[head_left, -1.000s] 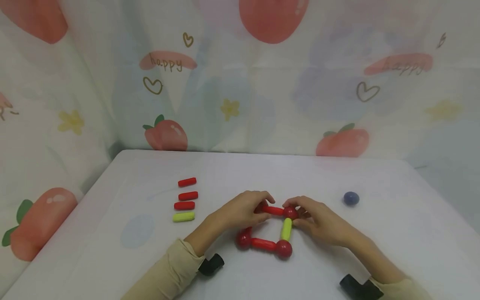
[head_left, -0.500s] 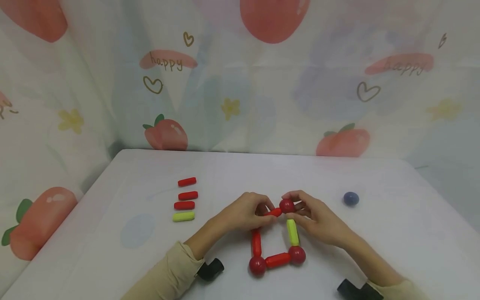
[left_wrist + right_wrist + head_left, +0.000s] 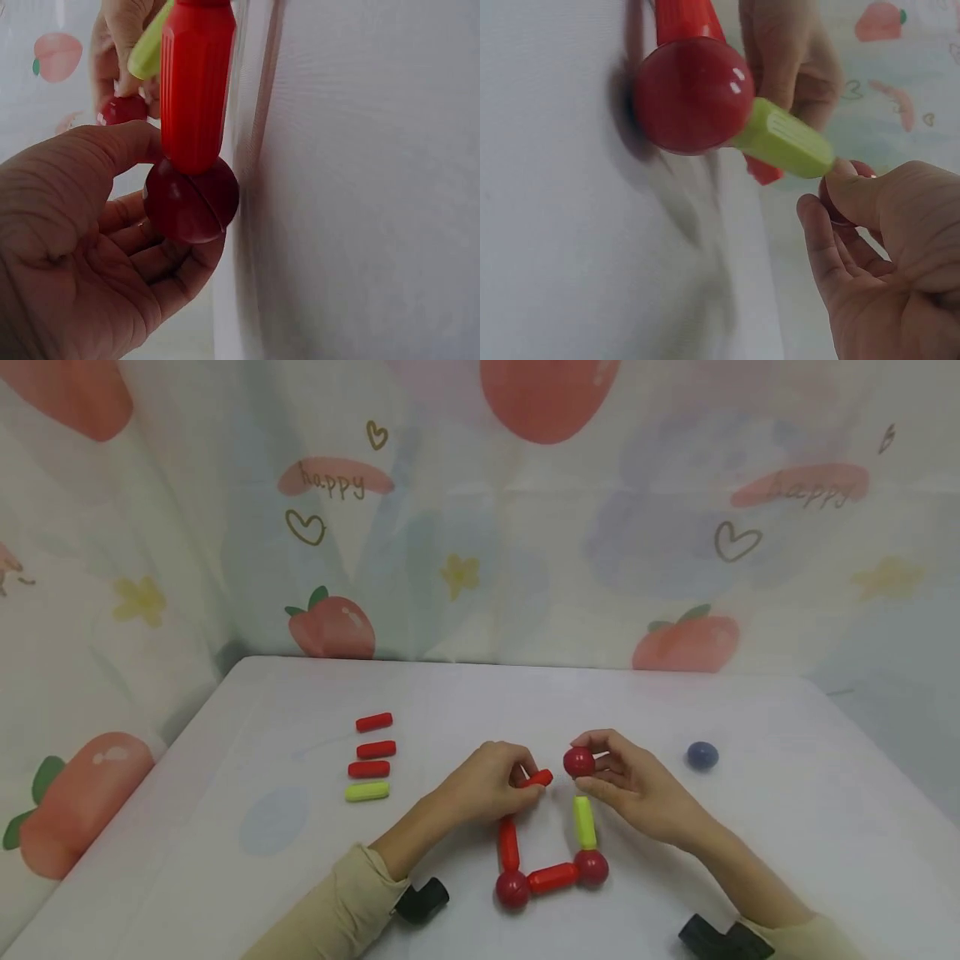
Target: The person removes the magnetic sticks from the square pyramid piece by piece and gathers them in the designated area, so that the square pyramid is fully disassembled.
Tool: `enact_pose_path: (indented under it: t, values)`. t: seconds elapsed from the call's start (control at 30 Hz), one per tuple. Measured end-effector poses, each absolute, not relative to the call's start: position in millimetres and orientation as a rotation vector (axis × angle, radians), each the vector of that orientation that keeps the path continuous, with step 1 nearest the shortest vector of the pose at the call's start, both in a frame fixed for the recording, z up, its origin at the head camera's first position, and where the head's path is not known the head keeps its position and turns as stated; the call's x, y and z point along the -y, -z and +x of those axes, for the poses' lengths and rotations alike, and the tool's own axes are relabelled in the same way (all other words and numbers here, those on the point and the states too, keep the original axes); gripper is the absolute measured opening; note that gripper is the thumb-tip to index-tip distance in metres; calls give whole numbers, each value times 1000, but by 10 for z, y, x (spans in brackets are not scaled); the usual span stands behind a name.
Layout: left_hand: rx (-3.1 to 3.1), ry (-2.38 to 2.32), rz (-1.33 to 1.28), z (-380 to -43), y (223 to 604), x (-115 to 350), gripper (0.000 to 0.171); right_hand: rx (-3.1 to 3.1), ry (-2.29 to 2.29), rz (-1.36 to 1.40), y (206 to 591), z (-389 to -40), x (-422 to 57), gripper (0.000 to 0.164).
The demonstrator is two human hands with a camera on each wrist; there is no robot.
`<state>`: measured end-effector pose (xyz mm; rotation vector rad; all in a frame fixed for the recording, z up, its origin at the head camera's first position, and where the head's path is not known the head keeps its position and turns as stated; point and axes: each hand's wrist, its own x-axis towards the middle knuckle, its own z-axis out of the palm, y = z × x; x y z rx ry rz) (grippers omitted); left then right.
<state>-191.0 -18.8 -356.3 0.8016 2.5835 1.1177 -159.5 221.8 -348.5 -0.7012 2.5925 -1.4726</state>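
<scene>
My left hand (image 3: 487, 783) holds a dark red ball (image 3: 191, 206), seen in the left wrist view, with a ribbed red rod (image 3: 196, 90) joined to it. Another red rod (image 3: 537, 778) sticks out past its fingertips in the head view. My right hand (image 3: 637, 789) pinches a second red ball (image 3: 578, 762) between thumb and fingers. That ball is apart from the red rod and from the upper end of the yellow-green rod (image 3: 584, 823). Below, a red ball (image 3: 513, 890), a red rod (image 3: 553, 878) and another red ball (image 3: 592, 867) form the near side of the linked shape.
Left of the hands, several loose rods lie in a column, red ones (image 3: 376, 750) above a yellow-green one (image 3: 367, 791). A dark blue ball (image 3: 702, 756) rests on the white table (image 3: 787, 827) at right. A printed curtain (image 3: 540, 552) hangs behind.
The right-hand ball has come off the yellow-green rod and the far red rod, moving up and away. The linked shape has shifted toward the near edge and turned somewhat.
</scene>
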Motion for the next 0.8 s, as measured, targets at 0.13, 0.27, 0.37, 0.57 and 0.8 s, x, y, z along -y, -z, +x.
enact_pose_path:
  t: [0.13, 0.27, 0.37, 0.57, 0.8]
  values:
    - [-2605, -1143, 736, -1919, 3564, 203, 13, -2756, 1388, -687, 3361, -1584, -2305, 47]
    - [-2600, -1167, 685, -1922, 3565, 209, 16, -2874, 1271, -621, 3271, -1594, -2460, 50]
    - [-2589, -1183, 652, -1928, 3559, 212, 18, -2947, 1190, -557, 3238, -1585, -2634, 51]
    - [-2565, -1208, 619, -1936, 3524, 223, 22, -3065, 1001, -378, 3217, -1538, -3118, 52]
    - [-2563, -1217, 633, -1932, 3523, 226, 22, -3082, 841, -144, 3342, -1542, -3625, 54]
